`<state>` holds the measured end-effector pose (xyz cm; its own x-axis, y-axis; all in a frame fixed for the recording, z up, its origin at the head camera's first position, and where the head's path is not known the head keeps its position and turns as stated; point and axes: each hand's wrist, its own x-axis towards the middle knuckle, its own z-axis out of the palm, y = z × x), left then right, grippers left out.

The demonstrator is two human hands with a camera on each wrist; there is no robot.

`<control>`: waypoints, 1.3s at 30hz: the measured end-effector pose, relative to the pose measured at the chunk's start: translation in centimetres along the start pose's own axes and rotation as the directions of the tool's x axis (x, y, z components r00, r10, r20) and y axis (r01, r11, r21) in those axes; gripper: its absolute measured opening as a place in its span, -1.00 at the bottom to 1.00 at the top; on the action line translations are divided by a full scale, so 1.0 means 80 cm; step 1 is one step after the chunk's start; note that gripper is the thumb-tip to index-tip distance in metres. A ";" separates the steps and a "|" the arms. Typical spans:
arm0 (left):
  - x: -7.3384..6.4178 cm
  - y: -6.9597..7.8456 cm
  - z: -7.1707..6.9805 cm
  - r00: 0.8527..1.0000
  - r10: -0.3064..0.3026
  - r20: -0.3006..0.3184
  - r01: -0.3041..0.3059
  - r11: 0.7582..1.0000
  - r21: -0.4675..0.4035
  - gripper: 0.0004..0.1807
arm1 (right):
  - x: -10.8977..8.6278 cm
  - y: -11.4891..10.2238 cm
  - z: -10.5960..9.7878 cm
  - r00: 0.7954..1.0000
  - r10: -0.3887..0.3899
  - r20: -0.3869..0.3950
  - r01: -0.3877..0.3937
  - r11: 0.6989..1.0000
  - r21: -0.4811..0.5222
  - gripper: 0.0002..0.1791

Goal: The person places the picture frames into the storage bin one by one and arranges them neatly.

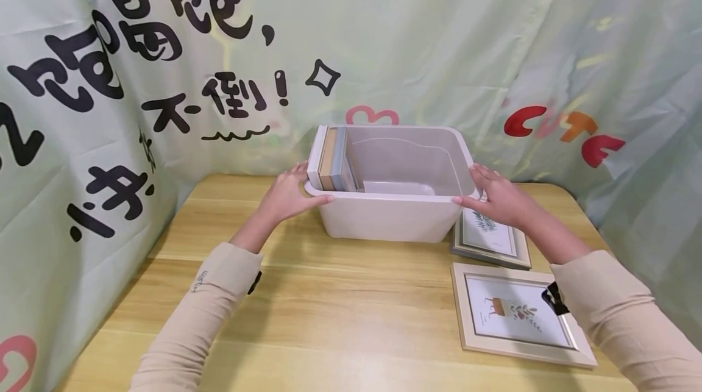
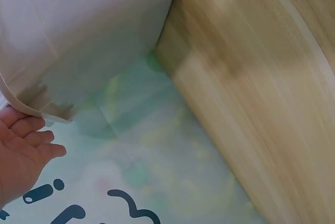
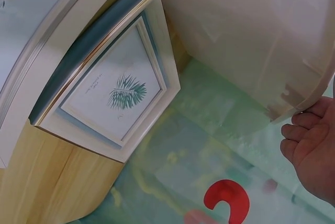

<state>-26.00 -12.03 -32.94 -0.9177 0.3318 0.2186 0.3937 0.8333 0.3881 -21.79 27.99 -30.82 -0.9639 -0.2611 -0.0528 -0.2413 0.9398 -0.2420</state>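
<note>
A light grey plastic storage bin [image 1: 389, 218] is between my hands near the back of the table. My left hand [image 1: 287, 192] grips its left end, thumb along the front rim and fingers at the side rim. At the opposite end my right hand [image 1: 496, 197] holds the rim the same way. The wrist views show the left fingers [image 2: 29, 125] and right fingers [image 3: 306, 119] curled under the rim. Several picture frames [image 1: 333, 160] stand on edge inside, against the left wall. Whether the bin's base touches the table cannot be told.
Right of the bin, partly under my right forearm, lie stacked picture frames [image 1: 490, 233], the top one with a leaf print. Nearer me a cream frame [image 1: 521, 313] with a plant print lies flat on the wooden table [image 1: 340, 306]. A printed curtain [image 1: 422, 44] hangs behind and at both sides.
</note>
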 end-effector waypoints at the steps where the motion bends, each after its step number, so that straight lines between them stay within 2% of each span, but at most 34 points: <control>1: 0.000 0.000 0.000 1.000 -0.003 0.001 0.003 1.000 -0.002 -0.12 | 0.000 0.000 0.000 1.000 0.001 0.003 -0.001 1.000 0.002 0.05; 10: 0.001 -0.001 -0.001 1.000 0.001 0.023 -0.001 1.000 0.003 -0.14 | -0.001 -0.001 -0.004 1.000 -0.011 0.012 0.010 0.999 0.048 0.01; 13: 0.001 0.000 -0.001 1.000 -0.008 0.030 0.008 1.000 -0.005 -0.14 | -0.004 0.003 -0.006 1.000 0.001 -0.010 0.000 0.997 0.082 -0.02; 18: 0.000 0.001 -0.002 0.999 -0.027 0.035 0.028 0.999 -0.026 -0.13 | -0.021 0.012 -0.007 0.992 0.036 -0.118 -0.017 0.988 0.156 -0.09; 22: 0.001 0.002 -0.003 0.999 -0.032 0.036 0.034 0.999 -0.030 -0.12 | -0.037 0.021 0.000 0.973 0.065 -0.223 -0.019 0.979 0.202 -0.14; 25: 0.002 0.003 -0.003 0.998 -0.037 0.041 0.038 0.999 -0.029 -0.11 | -0.048 0.030 0.012 0.947 0.074 -0.313 -0.002 0.974 0.227 -0.21; 27: 0.002 0.004 -0.003 0.998 -0.041 0.048 0.042 0.999 -0.026 -0.10 | -0.055 0.036 0.022 0.923 0.089 -0.375 0.005 0.970 0.243 -0.25; 32: 0.004 0.004 -0.002 0.998 -0.034 0.049 0.035 0.999 -0.022 -0.10 | -0.071 0.048 0.051 0.833 0.149 -0.533 0.002 0.962 0.271 -0.40; 39: 0.003 0.001 -0.002 0.998 -0.044 0.035 0.045 0.998 -0.031 -0.12 | -0.086 0.060 0.090 0.743 0.246 -0.622 -0.043 0.945 0.323 -0.54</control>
<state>-26.16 -11.93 -32.72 -0.9353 0.3102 0.1701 0.3537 0.8330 0.4255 -15.51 32.70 -38.59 -0.8459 0.1743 0.5041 -0.1506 0.8285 -0.5393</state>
